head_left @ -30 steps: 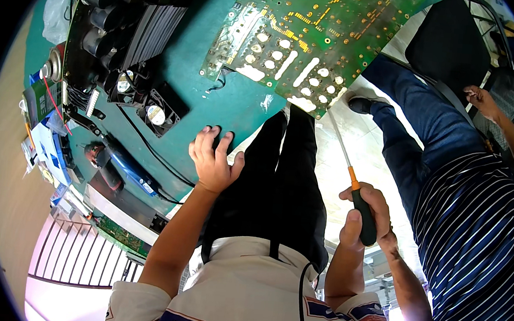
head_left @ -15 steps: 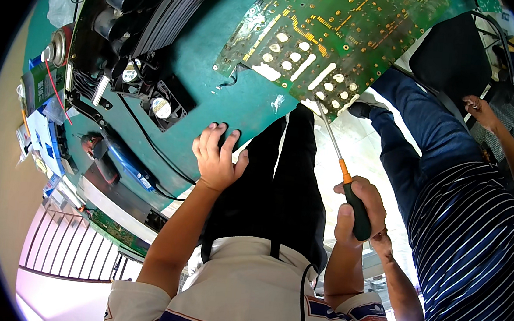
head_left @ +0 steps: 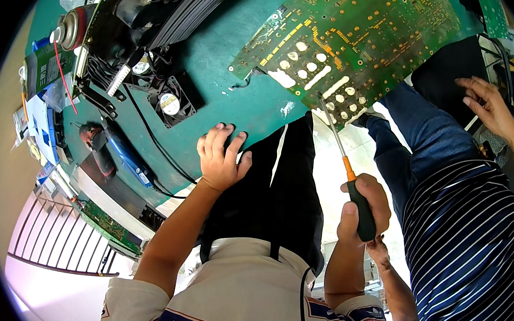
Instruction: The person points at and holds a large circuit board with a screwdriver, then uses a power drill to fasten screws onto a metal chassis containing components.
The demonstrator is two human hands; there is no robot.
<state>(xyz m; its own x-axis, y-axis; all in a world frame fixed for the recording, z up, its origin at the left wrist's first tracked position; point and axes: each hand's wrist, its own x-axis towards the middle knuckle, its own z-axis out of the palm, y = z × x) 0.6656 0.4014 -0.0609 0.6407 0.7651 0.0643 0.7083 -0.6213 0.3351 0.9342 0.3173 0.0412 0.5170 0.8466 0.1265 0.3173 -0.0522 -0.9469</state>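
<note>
Green, flat and dotted with rough white patches, a large circuit board (head_left: 341, 39) juts past the smooth teal desk (head_left: 214, 95) above a pale floor (head_left: 327, 160). The right grip (head_left: 379, 206) is wrapped around a steel-shafted screwdriver (head_left: 358, 207) with a dark, orange-collared handle, its tip over the board; the left grip (head_left: 221, 160), fingers slightly parted, is at the desk's edge. A round metal can (head_left: 69, 31) hides its contents.
</note>
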